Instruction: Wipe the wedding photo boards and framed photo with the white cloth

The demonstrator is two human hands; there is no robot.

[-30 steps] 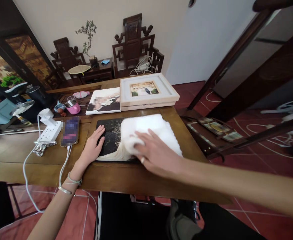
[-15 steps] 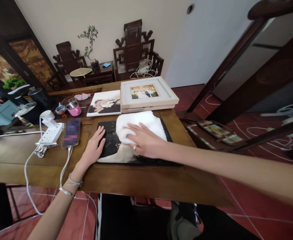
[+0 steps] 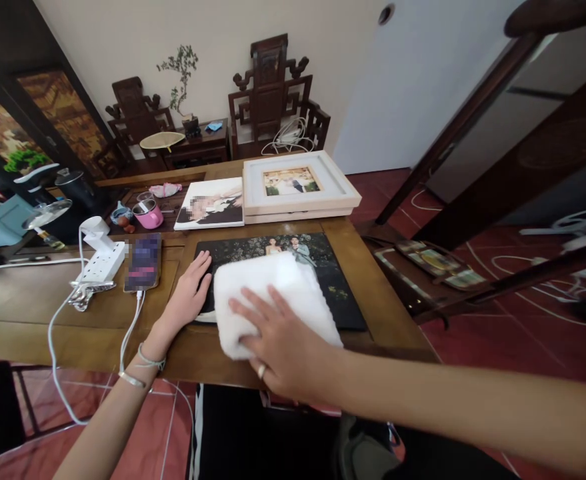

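Observation:
A dark photo panel (image 3: 340,293) lies flat on the wooden table, with a couple pictured in its upper part. Over its middle and front edge is a folded white towel (image 3: 293,287), which hides much of the picture. My right hand (image 3: 283,340), wearing a ring, presses on this towel with its fingers spread over it and its thumb curled at the near side. My left hand (image 3: 187,290) rests open at the panel's left edge, fingers laid on the border. A pale strip of the picture shows between the two hands.
Behind the panel are a small photo print (image 3: 210,203) and a pale framed photo (image 3: 297,190). To the left lie a phone (image 3: 143,263) with its cable, a white power strip (image 3: 103,261) and a pink mug (image 3: 147,215). Carved chairs (image 3: 270,93) stand by the wall.
My right hand has drawn the towel toward me, down to the panel's front edge. The pictured couple at the top is now uncovered. My left hand stays in place.

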